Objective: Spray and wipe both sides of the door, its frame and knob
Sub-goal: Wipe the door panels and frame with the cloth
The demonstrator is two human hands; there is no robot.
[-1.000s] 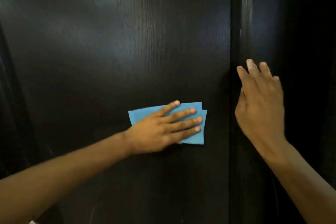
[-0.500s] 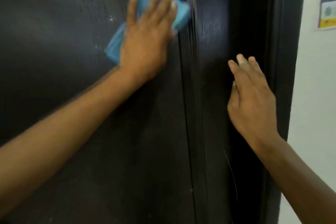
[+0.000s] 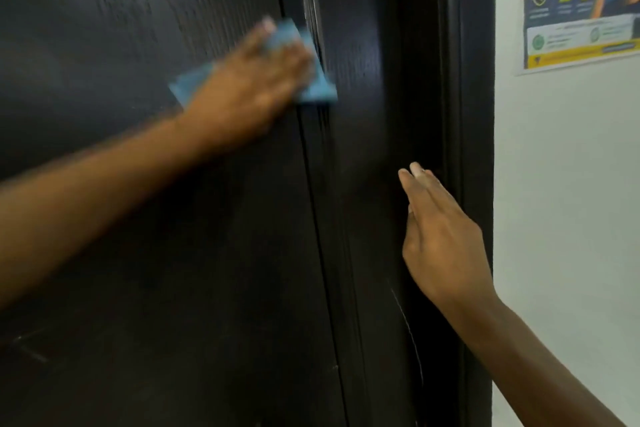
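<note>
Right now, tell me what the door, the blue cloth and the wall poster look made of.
Door: dark-stained wood or wood veneer, semi-gloss; fine vertical grain lines catch the light near the top.
Blue cloth: thin soft fabric, perhaps microfibre, matte; it lies folded flat, though blur hides the weave.
Poster: printed paper, possibly with a slight sheen; a flat sheet with a pale border.

Dim, glare-streaked, perhaps motion-blurred.

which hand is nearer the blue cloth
Left. The left hand lies flat on the cloth, pressing it to the door; the right hand is apart, lower right, by the frame.
</note>
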